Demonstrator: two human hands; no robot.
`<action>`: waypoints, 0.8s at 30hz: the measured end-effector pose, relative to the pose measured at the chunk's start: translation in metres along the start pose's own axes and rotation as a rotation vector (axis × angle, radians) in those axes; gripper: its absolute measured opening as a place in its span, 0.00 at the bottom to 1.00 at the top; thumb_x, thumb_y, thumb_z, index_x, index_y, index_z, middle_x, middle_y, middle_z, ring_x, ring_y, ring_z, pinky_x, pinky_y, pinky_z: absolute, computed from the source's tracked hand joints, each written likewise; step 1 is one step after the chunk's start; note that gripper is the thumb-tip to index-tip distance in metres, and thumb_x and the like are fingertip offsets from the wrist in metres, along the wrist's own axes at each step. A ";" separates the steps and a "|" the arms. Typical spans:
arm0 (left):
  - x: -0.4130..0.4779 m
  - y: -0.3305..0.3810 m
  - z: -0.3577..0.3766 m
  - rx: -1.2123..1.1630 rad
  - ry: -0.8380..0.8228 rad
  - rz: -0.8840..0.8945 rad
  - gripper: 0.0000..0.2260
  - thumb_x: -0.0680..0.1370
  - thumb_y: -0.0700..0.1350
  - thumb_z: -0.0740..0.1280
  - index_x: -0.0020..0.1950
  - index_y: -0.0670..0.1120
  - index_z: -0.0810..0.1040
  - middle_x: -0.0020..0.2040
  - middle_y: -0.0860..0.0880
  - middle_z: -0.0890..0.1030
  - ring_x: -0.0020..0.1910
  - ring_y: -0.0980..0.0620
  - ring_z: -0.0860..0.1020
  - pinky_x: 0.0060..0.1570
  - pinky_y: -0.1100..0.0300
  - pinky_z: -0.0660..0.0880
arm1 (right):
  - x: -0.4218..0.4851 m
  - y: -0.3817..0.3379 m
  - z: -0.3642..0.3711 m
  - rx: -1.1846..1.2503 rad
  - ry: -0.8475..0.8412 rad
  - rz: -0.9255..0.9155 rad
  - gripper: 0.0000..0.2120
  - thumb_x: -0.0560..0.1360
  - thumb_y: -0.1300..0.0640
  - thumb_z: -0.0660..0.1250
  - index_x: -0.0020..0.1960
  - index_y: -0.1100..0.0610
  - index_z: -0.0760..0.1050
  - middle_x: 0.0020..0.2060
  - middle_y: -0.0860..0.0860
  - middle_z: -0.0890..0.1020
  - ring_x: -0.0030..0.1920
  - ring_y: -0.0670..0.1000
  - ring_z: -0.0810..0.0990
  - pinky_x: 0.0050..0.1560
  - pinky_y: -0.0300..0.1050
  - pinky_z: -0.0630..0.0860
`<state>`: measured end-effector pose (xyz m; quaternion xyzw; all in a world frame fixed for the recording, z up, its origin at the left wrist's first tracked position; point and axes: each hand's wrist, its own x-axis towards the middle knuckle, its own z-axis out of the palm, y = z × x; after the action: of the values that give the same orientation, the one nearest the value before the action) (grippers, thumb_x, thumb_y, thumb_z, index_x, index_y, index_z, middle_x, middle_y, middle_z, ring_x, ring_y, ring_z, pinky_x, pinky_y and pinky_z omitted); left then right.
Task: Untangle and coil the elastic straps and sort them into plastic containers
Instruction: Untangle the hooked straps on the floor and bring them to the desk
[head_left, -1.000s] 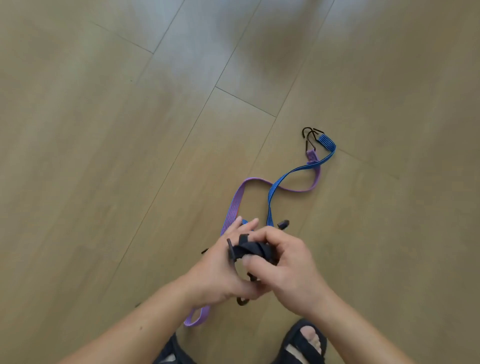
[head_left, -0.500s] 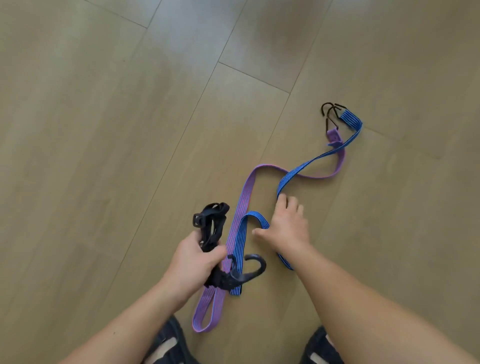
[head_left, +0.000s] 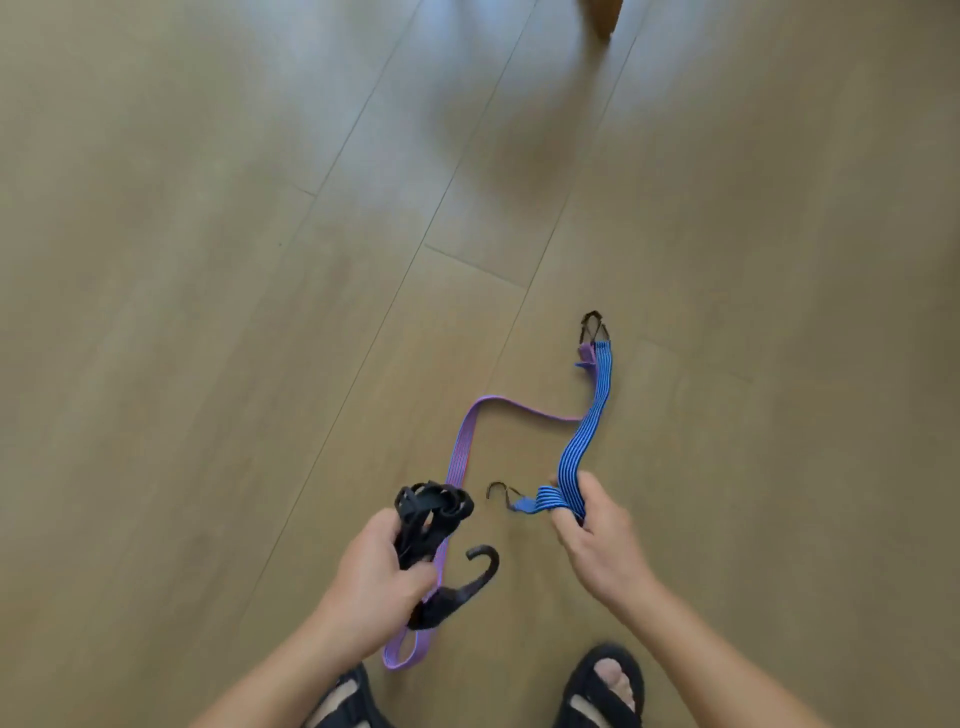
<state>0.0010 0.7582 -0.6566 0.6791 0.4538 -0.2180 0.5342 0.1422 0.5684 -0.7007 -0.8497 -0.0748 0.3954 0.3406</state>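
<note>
We see L hand (head_left: 374, 577) at 7 o'clock, fingers curled round the coiled black strap (head_left: 426, 514); its big hook (head_left: 478, 566) points to 3. R hand (head_left: 597, 540) at 5 pinches the blue strap (head_left: 582, 441) near its hooked end. Purple strap (head_left: 462, 447) lies on the wood floor (head_left: 208, 312) betw. hands, far hooks (head_left: 592, 325) at 1. Planks run 9 thru 12 to frame edges; sandals (head_left: 582, 699) at bottom edge.

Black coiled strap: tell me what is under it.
The purple strap passes under the black coiled strap that the left hand grips, and shows again below the hand as a loop. The stretch behind bundle and hand is covered; whether the hand holds it too is unclear.
</note>
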 end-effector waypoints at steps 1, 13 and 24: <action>-0.014 0.019 -0.004 -0.039 -0.026 0.016 0.11 0.70 0.33 0.65 0.47 0.47 0.76 0.37 0.51 0.78 0.35 0.54 0.75 0.34 0.67 0.71 | -0.014 -0.014 -0.017 -0.021 0.010 -0.056 0.02 0.76 0.56 0.64 0.46 0.53 0.72 0.34 0.54 0.76 0.32 0.49 0.68 0.35 0.47 0.66; -0.190 0.232 -0.037 -0.234 -0.273 0.363 0.17 0.70 0.34 0.66 0.51 0.54 0.80 0.37 0.55 0.82 0.37 0.57 0.79 0.38 0.62 0.77 | -0.198 -0.211 -0.189 0.107 -0.100 -0.418 0.08 0.73 0.52 0.62 0.39 0.56 0.74 0.31 0.52 0.75 0.32 0.55 0.71 0.32 0.52 0.74; -0.366 0.329 -0.076 -0.015 -0.776 0.354 0.17 0.71 0.45 0.74 0.57 0.41 0.79 0.47 0.50 0.81 0.47 0.53 0.79 0.49 0.57 0.77 | -0.358 -0.318 -0.323 0.394 0.068 -0.465 0.07 0.72 0.62 0.63 0.39 0.56 0.77 0.27 0.45 0.76 0.27 0.45 0.72 0.28 0.41 0.69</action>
<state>0.0857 0.6825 -0.1719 0.6102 0.0972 -0.3589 0.6996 0.1789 0.4988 -0.1282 -0.7401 -0.1777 0.2852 0.5825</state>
